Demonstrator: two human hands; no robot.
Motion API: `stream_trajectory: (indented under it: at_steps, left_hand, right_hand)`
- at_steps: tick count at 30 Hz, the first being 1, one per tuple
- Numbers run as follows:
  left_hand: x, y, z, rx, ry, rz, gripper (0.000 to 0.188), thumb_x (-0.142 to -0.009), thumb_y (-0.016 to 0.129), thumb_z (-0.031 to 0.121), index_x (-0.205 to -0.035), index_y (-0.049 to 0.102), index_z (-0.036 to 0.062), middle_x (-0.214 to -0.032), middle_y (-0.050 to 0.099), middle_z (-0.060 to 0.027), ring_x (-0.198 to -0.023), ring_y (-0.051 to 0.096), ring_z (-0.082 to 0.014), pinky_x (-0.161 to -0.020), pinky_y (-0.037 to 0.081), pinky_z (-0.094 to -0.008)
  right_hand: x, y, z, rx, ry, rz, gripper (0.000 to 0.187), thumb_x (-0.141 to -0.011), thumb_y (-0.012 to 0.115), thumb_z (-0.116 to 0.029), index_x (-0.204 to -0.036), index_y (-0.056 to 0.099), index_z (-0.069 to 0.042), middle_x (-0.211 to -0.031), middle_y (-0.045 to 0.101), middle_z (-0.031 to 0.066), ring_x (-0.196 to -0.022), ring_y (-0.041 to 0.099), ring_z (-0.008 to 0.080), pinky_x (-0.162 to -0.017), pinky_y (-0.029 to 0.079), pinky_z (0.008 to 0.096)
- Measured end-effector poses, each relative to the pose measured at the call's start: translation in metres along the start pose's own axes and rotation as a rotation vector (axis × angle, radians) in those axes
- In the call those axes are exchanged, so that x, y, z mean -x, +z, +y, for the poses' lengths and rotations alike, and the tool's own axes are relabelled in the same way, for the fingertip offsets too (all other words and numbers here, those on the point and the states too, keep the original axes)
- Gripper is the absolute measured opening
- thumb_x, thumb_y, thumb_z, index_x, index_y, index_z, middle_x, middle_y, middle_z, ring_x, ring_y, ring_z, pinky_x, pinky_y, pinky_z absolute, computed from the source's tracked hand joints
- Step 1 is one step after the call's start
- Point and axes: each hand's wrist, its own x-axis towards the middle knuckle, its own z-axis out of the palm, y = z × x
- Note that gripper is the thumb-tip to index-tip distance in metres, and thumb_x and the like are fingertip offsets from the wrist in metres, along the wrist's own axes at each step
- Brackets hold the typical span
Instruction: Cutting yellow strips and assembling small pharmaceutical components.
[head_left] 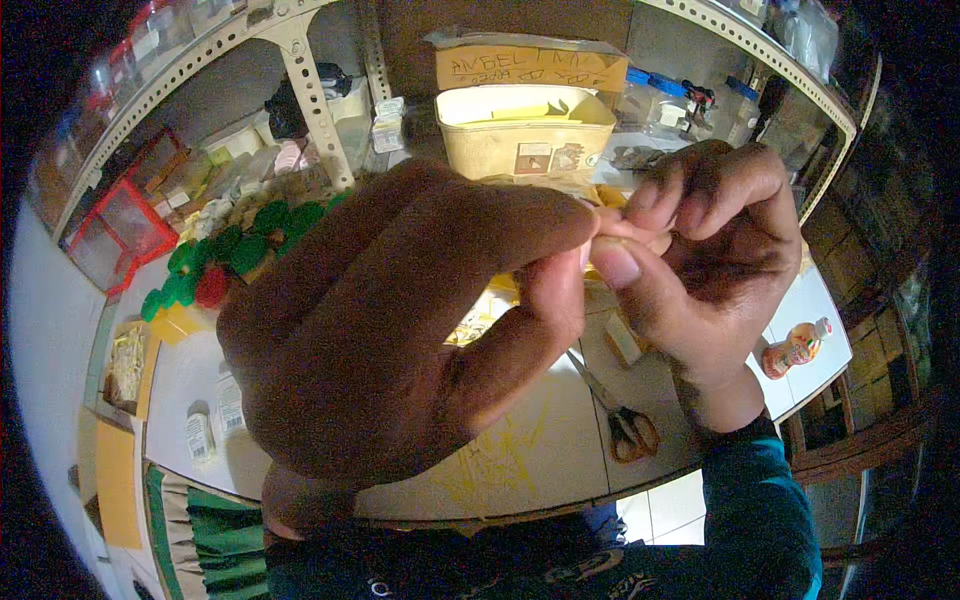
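Note:
Close to the camera, my left hand (380,310) is closed in a pinch and hides much of the table behind it. Thumb and fingertips of my right hand (715,235) are pinched too, and they meet the left fingertips. Whatever lies between them is too small to make out. Below the hands, thin yellow strips (490,465) are scattered over the white tabletop (575,475). A pair of scissors (630,435) with orange-brown handles lies beside the strips, its blades pointing away from me.
A cream tub (470,145) with yellow sheets stands at the back, before a cardboard box (530,68). Green round bundles (250,240) and a red-framed box (125,235) sit left. Blue-lidded jars (660,95) stand back right, a small bottle (797,348) at right. Metal shelving (315,120) rises behind.

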Motion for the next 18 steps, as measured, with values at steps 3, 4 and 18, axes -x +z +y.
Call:
stream_trajectory:
  at_steps: [3, 4, 18]
  left_hand:
    - [0.0, 0.0, 0.0, 0.005, 0.007, 0.004, 0.012, -0.068, 0.076, 0.01, -0.077, 0.069, 0.0077, -0.072, 0.067, -0.0074, -0.063, 0.064, -0.0146, -0.061, 0.051, -0.0255]
    - [0.0, 0.0, -0.001, 0.011, 0.013, 0.016, 0.012, -0.068, 0.076, 0.009, -0.077, 0.069, 0.0076, -0.072, 0.067, -0.0074, -0.063, 0.064, -0.0147, -0.061, 0.051, -0.0256]
    - [-0.006, -0.008, -0.005, 0.083, 0.038, -0.085, 0.013, -0.067, 0.074, 0.003, -0.078, 0.068, 0.0036, -0.075, 0.066, -0.0093, -0.067, 0.064, -0.0185, -0.063, 0.051, -0.0284]
  right_hand:
    - [0.0, -0.001, 0.0, 0.025, -0.013, -0.011, 0.041, -0.063, 0.077, 0.002, -0.08, 0.041, -0.009, -0.077, 0.049, 0.0027, -0.073, 0.05, 0.0129, -0.07, 0.044, 0.0247]
    - [0.0, -0.001, 0.0, 0.027, -0.012, -0.015, 0.041, -0.063, 0.077, 0.001, -0.08, 0.041, -0.009, -0.077, 0.05, 0.0029, -0.073, 0.051, 0.013, -0.07, 0.044, 0.0248]
    - [-0.001, -0.001, -0.001, -0.114, 0.099, 0.064, 0.038, -0.063, 0.072, 0.006, -0.081, 0.041, -0.009, -0.079, 0.048, 0.0032, -0.077, 0.05, 0.0133, -0.072, 0.045, 0.024]
